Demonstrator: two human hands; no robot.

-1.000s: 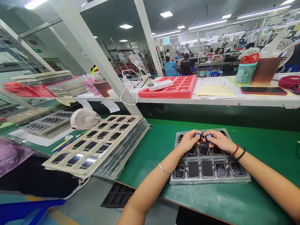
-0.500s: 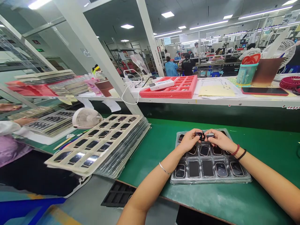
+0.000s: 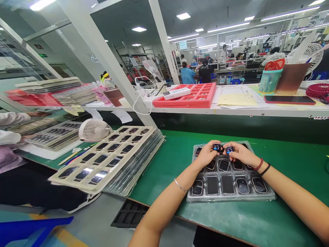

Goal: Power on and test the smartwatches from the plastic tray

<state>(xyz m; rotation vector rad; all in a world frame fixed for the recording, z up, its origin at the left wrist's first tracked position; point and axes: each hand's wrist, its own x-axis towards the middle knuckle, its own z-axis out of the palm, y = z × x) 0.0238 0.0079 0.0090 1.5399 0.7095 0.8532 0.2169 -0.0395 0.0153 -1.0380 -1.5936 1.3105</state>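
Over the far rows of a clear plastic tray (image 3: 205, 199), my two hands are side by side. Between thumb and fingers, my left hand (image 3: 207, 153) grips a smartwatch body (image 3: 216, 148) with a lit screen. My right hand (image 3: 241, 153) pinches a second smartwatch body (image 3: 229, 150), its screen lit as well and tilted toward me. Below them, several dark-screened watch bodies (image 3: 243, 186) lie in the tray's compartments. Two compartments in the front row show a plain dark rectangle (image 3: 212, 185).
Left of my tray stands a tall stack of trays (image 3: 138, 164) with dark watch screens on top, a white fan (image 3: 94, 129) behind it. A shelf edge (image 3: 231, 111) runs along the back, carrying a red foam tray (image 3: 185, 103) and a phone (image 3: 290, 100). A co-worker's sleeve (image 3: 12, 118) is at far left.
The watch in my right hand has turned so its lit screen faces me. The left watch's screen now shows a different lit display. At far left, the co-worker's arms have moved.
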